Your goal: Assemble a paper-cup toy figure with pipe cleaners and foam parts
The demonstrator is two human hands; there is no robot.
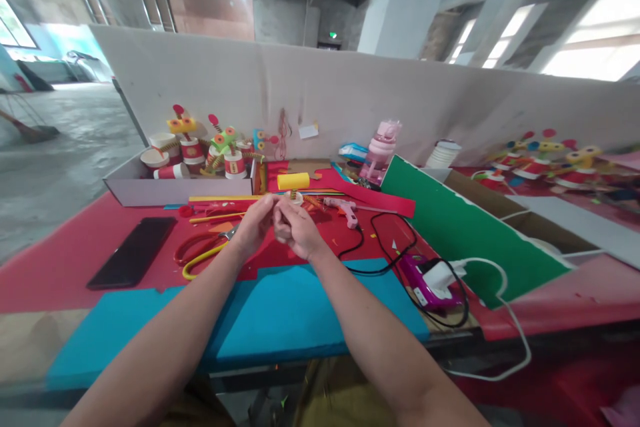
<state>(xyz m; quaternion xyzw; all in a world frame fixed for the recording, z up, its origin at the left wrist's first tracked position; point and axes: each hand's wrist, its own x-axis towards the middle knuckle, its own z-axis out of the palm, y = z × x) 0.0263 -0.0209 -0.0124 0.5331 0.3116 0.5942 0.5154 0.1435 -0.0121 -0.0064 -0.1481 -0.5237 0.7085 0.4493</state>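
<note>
Cup figures [235, 163] look assembled in the box [180, 193], left of frame; yellow roll [293, 181] lies loose, centre; left hand [256, 223] and right hand [297, 229] meet, fingers curled, anything pinched hidden from me.

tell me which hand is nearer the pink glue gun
Right. The right hand is just left of the pink glue gun; the left hand is farther left, on the right hand's far side from it.

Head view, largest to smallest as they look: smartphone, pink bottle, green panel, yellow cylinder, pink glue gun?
1. Green panel
2. Smartphone
3. Pink bottle
4. Pink glue gun and yellow cylinder: too alike to rank
</note>
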